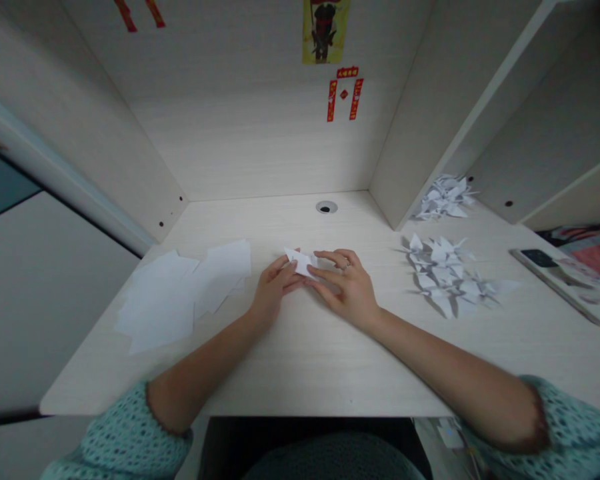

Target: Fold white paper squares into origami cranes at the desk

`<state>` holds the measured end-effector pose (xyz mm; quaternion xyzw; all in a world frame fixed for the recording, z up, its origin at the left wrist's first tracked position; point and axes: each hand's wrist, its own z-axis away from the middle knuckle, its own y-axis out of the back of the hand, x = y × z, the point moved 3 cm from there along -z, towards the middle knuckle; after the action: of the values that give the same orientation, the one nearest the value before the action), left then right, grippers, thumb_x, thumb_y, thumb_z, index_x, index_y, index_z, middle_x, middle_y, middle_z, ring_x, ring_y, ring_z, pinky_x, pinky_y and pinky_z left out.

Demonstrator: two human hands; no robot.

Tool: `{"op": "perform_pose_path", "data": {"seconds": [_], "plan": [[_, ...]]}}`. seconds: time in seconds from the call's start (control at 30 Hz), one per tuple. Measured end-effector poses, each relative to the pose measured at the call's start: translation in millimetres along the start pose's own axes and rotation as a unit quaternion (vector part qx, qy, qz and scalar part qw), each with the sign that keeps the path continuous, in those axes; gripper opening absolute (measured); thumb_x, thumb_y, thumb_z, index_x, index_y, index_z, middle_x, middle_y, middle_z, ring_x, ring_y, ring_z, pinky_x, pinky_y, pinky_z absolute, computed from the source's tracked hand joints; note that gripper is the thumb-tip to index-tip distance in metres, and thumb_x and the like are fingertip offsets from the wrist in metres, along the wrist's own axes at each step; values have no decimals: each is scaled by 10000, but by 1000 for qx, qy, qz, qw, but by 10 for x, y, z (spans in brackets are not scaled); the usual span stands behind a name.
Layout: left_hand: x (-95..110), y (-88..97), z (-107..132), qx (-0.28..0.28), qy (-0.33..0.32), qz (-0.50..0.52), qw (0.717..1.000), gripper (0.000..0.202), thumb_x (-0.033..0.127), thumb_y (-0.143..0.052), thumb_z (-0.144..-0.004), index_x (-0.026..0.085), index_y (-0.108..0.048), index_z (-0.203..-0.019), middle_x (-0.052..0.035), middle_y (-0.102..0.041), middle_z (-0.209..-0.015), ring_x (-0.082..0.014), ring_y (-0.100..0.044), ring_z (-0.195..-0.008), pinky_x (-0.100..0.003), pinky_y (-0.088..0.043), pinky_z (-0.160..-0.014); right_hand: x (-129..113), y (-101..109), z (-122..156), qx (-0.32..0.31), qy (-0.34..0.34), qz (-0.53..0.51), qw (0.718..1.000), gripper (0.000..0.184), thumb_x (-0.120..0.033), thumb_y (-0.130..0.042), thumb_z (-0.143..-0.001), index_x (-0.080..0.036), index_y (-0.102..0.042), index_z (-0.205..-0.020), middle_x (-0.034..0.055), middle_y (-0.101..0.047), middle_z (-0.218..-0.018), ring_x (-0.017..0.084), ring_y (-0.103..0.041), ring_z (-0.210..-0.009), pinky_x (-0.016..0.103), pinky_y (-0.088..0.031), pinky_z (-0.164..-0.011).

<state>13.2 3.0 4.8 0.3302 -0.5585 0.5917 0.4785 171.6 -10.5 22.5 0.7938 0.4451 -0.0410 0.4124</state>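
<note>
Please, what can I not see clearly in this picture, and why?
In the head view:
Parts of the folded paper: covered by the left hand and right hand.
Markings on the red strips: too small.
Top of the yellow picture: cut off by the upper edge.
Number of pieces in the far pile: they overlap.

back panel [240, 133]: yellow picture [325, 33], red stickers [332, 100] | desk [310, 373]: round grommet [327, 208]; phone [567, 285] at right

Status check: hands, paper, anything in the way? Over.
Left hand and right hand on folded paper. Sheets at left, folded pieces at right. Nothing blocking the hands.
</note>
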Motion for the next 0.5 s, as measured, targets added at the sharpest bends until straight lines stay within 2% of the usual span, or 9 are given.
{"op": "perform_pose_path", "data": {"seconds": [0.1,0.23,0.33,0.5], "plan": [[7,-44,26,-38,1,-23,999,587,361,-673,-732,228,-501,-1278,-84,-653,-1150,-206,-649,-962,-353,-502,-864,49,0,7,33,-33,-10,999,178,-253,-625,-802,-298,-706,-954,68,-621,-1102,261,-499,-1019,467,-474,-842],[43,-43,24,-34,-69,-121,990,602,297,-710,-700,221,-503,-1260,-94,-613,-1221,-216,-607,-1055,-315,-483,-875,110,-42,11,50,-65,-70,994,91,-245,-639,-791,-266,-704,-851,61,-633,-986,226,-544,-949,439,-456,-853],[48,-24,5,-25,-96,-163,982,569,286,-711,-699,207,-523,-1230,-103,-630,-1189,-211,-624,-1021,-309,-477,-879,143,-98,18,39,-102,-138,984,59,-264,-641,-793,-250,-692,-821,49,-635,-905,202,-577,-887,397,-463,-805],[39,8,-14,-13,-97,-187,977,532,292,-715,-690,204,-549,-1187,-95,-658,-1122,-200,-654,-935,-295,-495,-818,176,-163,31,21,-153,-194,969,132,-338,-642,-788,-220,-696,-765,46,-637,-801,168,-577,-732,301,-449,-616]]}}
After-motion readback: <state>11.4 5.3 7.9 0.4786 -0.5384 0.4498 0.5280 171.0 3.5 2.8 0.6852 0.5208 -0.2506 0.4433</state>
